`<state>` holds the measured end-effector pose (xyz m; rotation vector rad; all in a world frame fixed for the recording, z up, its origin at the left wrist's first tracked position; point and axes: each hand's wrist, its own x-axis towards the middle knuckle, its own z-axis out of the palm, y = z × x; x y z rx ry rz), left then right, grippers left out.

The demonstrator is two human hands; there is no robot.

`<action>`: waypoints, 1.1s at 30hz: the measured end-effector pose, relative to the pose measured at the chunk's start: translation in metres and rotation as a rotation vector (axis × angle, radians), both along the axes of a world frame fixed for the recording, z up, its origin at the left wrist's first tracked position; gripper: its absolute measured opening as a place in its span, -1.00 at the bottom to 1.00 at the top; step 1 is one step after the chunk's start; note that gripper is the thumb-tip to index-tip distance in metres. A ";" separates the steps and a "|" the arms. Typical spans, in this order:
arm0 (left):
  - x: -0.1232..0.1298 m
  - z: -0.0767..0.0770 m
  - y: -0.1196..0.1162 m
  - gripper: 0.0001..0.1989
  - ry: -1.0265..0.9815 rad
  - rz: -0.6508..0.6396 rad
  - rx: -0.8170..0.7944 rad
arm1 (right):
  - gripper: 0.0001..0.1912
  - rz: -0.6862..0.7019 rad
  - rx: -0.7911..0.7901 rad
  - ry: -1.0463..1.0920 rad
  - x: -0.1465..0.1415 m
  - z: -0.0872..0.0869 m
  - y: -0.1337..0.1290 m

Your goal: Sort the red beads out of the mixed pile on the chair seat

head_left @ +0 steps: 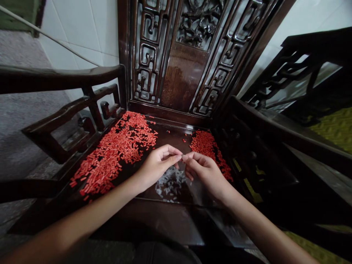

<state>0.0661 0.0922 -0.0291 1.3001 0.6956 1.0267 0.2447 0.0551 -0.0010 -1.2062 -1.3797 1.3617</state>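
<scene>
My left hand (161,163) and my right hand (205,169) meet fingertip to fingertip above the middle of a dark wooden seat (167,141). Both are closed in a pinch, and whatever lies between the fingertips is too small to make out. Under them is a loose pile of small whitish, translucent pieces (170,183). A wide heap of small red pieces (110,154) spreads over the seat's left side. A smaller heap of red pieces (205,145) lies at the right, beyond my right hand.
A carved openwork backrest (184,77) rises behind the seat. Dark wooden armrests flank it, the left armrest (63,79) and the right armrest (275,128). Another dark carved piece of furniture (310,77) stands at the right. A pale cable (57,40) crosses the upper left.
</scene>
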 end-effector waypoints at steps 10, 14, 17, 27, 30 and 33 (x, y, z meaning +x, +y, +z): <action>0.000 -0.004 -0.003 -0.82 0.017 0.012 0.078 | -0.49 -0.001 0.022 -0.057 0.001 0.003 -0.001; -0.002 -0.005 -0.004 -0.81 0.034 0.031 0.127 | -0.52 0.005 0.031 -0.090 0.002 0.003 -0.001; -0.002 -0.005 -0.004 -0.81 0.047 0.025 0.139 | -0.53 0.007 0.021 -0.097 0.003 0.003 -0.001; 0.002 -0.003 -0.007 -0.85 -0.009 0.099 0.133 | -0.59 0.013 -0.001 -0.006 0.003 0.002 -0.001; 0.001 -0.003 -0.007 -0.86 -0.005 0.101 0.128 | -0.60 0.008 0.003 -0.007 0.003 0.002 0.000; 0.001 -0.003 -0.006 -0.85 -0.008 0.100 0.127 | -0.61 0.010 0.003 0.006 0.003 0.001 0.000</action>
